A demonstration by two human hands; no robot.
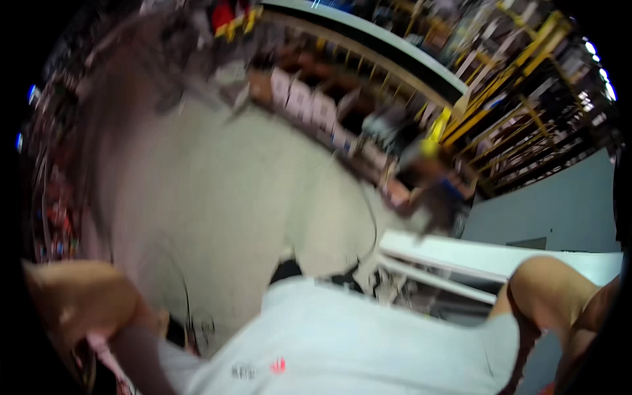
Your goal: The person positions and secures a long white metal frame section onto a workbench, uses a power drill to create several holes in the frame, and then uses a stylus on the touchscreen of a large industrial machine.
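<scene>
Both of my arms are bent, with the bare left arm (82, 299) at the lower left rim and the bare right arm (553, 283) at the lower right. Neither hand shows; each arm runs out past the dark edge of the picture. My light grey shirt (355, 336) fills the lower middle, and a dark shoe (286, 270) pokes out beyond it. Nearest to the right arm is a white flat-topped bench or frame (454, 253). Motion smears much of the view.
Pale floor (237, 191) spreads ahead, with a thin dark cable (374, 220) on it. White boxes (299, 99) stand in a row beneath a long light-edged shelf (388, 46). Yellow racking (526, 66) rises at the far right, above a grey-blue panel (559, 204).
</scene>
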